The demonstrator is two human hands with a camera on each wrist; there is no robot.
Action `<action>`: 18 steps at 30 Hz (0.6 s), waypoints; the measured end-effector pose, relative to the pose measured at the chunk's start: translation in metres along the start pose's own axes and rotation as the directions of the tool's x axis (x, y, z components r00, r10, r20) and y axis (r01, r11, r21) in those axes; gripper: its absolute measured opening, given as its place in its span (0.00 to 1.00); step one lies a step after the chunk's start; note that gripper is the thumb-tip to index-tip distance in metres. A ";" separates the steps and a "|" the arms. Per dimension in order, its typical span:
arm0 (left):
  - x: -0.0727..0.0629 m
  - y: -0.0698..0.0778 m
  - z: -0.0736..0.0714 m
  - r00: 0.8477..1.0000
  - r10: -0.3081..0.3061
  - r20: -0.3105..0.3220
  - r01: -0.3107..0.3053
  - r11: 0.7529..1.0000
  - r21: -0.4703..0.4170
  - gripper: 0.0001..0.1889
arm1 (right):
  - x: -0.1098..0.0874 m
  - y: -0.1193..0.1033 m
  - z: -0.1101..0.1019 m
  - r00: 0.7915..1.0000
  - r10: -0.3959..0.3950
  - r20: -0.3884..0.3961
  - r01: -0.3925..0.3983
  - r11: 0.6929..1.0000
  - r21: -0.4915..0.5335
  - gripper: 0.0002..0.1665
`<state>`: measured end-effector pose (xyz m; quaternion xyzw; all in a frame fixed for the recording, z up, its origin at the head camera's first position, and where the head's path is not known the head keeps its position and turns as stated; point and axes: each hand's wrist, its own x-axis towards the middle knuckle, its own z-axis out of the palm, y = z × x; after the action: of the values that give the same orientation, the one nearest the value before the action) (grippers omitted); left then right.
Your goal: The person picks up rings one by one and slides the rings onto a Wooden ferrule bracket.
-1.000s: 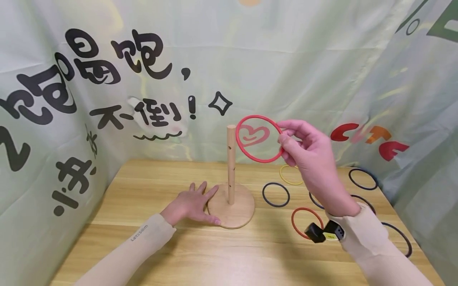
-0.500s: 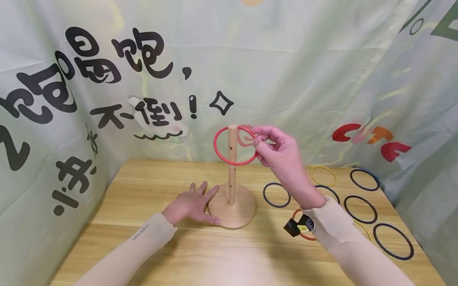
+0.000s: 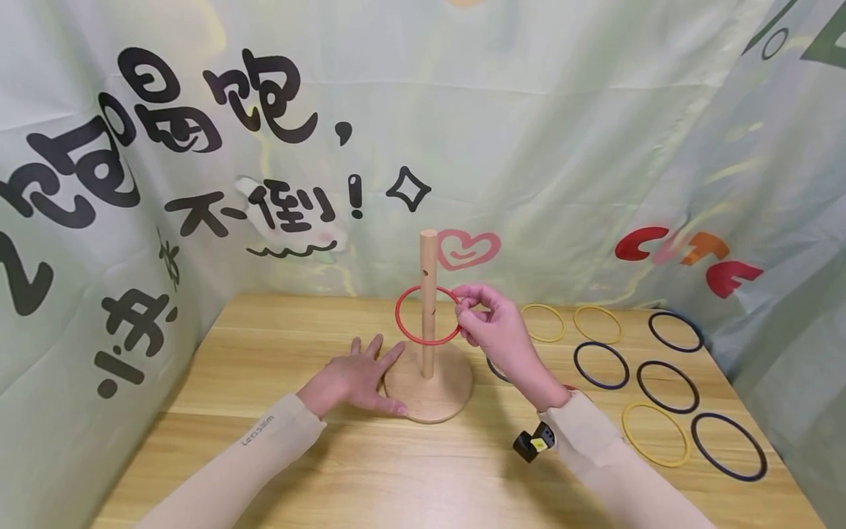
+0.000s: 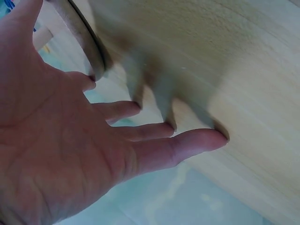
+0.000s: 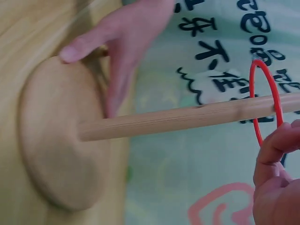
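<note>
Encircling: the red ring (image 3: 429,342) is looping around the wooden post (image 3: 429,257), which is passing up through it; the ring is sitting well clear above the round base (image 3: 443,400) and below the post's top.
Post and base: the post is standing upright from the middle of the base, which is lying flat on the tabletop (image 3: 370,477).
Red ring's place: the band is meeting the fingers of the right hand (image 3: 496,330) at the ring's three o'clock; whether it is touching the post cannot be told.
Right hand: thumb and forefinger are closing on the band in a pinch, and the other fingers are curling; a small black camera (image 3: 534,442) is jutting from the wrist.
Left hand: the left hand (image 3: 360,376) is lying at the base's nine o'clock with fingers spreading wide; the thumb is reaching onto the rim at eight o'clock, and fingertips are resting on the tabletop.
Yellow rings: two yellow rings (image 3: 597,306) are lying side by side between two and three o'clock of the base, and another is lying between three and four.
Dark blue rings: four dark blue rings (image 3: 693,430) are spreading from three towards four o'clock, further out; a fifth is partly hiding behind the right hand.
Backdrop: a pale curtain (image 3: 562,147) is hanging at twelve o'clock, bearing black lettering (image 3: 268,95).
</note>
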<state>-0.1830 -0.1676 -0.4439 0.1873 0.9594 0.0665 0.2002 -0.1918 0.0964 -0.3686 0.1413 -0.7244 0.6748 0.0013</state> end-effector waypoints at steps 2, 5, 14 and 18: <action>0.000 0.000 0.000 1.000 -0.001 -0.001 0.001 1.000 -0.002 0.65 | -0.001 0.010 0.001 1.000 0.027 0.016 -0.026 0.999 -0.020 0.16; 0.000 0.000 0.001 1.000 -0.004 -0.004 0.004 1.000 -0.006 0.65 | -0.003 0.027 0.001 0.998 0.056 0.026 -0.054 0.997 -0.058 0.16; 0.002 -0.001 0.003 1.000 -0.008 -0.010 0.008 1.000 0.001 0.65 | -0.011 0.068 0.004 0.992 0.121 0.034 -0.116 0.984 -0.137 0.18; 0.002 -0.002 0.004 1.000 -0.006 -0.020 0.006 1.000 -0.004 0.65 | -0.016 0.081 0.008 0.986 0.160 0.046 -0.151 0.977 -0.152 0.17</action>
<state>-0.1840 -0.1688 -0.4486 0.1831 0.9618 0.0695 0.1913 -0.1917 0.0959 -0.4517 0.1031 -0.7811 0.6127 -0.0619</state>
